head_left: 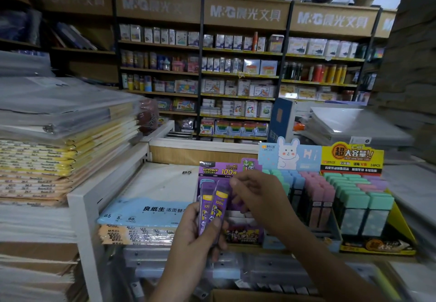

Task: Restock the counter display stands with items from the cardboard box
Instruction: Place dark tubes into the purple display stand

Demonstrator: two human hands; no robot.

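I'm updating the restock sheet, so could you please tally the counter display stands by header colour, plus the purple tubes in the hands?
Purple-header stand: 1
Blue rabbit-header stand: 1
Yellow-header stand: 1
Purple tubes, held in the left hand with the right hand at their tops: 2
Total: 3 stands and 2 tubes, 5 items.

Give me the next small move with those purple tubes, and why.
Probably: right hand draws the top tube from the purple lead tubes fanned in the left hand and drops it into the purple display stand. Its fingertips already pinch a tube top, and the stand's front slots look empty.
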